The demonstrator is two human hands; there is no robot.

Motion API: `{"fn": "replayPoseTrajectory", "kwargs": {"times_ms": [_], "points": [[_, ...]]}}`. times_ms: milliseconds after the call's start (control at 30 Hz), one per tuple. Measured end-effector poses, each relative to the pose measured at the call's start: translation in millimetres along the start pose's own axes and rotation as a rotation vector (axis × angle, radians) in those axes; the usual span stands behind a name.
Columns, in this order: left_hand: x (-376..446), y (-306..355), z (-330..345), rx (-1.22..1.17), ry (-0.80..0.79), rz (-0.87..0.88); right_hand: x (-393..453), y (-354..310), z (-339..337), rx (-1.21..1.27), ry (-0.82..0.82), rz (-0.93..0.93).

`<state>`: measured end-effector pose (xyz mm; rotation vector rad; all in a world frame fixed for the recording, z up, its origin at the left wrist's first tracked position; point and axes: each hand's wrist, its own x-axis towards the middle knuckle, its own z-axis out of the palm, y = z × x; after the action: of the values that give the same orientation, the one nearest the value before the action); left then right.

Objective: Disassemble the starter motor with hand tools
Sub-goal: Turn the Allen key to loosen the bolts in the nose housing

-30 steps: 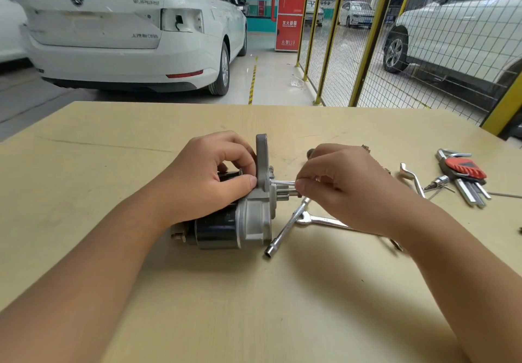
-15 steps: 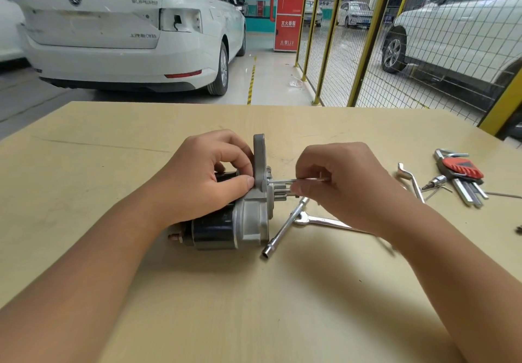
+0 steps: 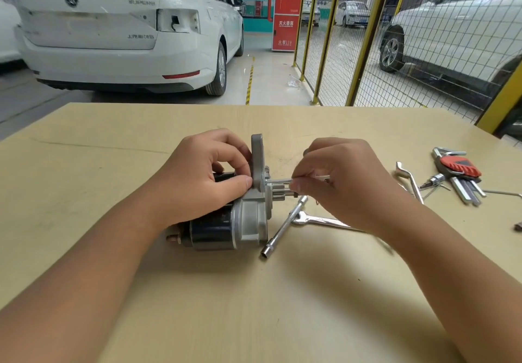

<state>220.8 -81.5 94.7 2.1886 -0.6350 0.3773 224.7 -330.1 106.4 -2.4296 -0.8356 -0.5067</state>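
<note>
Left hand (image 3: 197, 182) is gripping the starter motor (image 3: 234, 221) while right hand (image 3: 339, 184) is pinching a long bolt (image 3: 278, 181) at 3 o'clock, probably dropping it if fingers slip.

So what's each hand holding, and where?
Left hand grips the starter motor around its upper body. Right hand pinches a thin hex key along its shaft.

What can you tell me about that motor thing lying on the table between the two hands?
The starter motor lies on its side on the wooden table. It has a dark cylindrical body, a silver cast-metal housing with an upright flange, and a coppery terminal at its left end. The left hand grips it from above. The right hand pinches a thin metal tool whose tip meets the housing. A socket wrench lies beside it.
</note>
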Motion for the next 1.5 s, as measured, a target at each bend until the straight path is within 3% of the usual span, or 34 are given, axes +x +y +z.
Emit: {"fn": "replayPoseTrajectory", "kwargs": {"times_ms": [167,333,600,867,1033,1233,1500], "points": [[0,-1,0,0.009,0.003,0.001,0,-1,2,0.039,-0.013,0.011],[1,-2,0,0.019,0.007,0.008,1,-1,2,0.036,-0.139,0.007],[0,-5,-1,-0.009,-0.002,-0.001,0,0,8,0.034,-0.002,0.002],[18,-17,-1,-0.044,-0.008,-0.001,16,1,13,0.047,0.015,0.053],[31,-24,-3,-0.048,0.013,-0.024,40,-8,25,-0.055,-0.114,0.038],[32,-31,0,-0.050,0.046,-0.014,34,-11,38,-0.335,-0.024,0.037],[31,-30,2,-0.046,0.064,-0.044,25,-8,39,-0.237,-0.088,0.088]]}}
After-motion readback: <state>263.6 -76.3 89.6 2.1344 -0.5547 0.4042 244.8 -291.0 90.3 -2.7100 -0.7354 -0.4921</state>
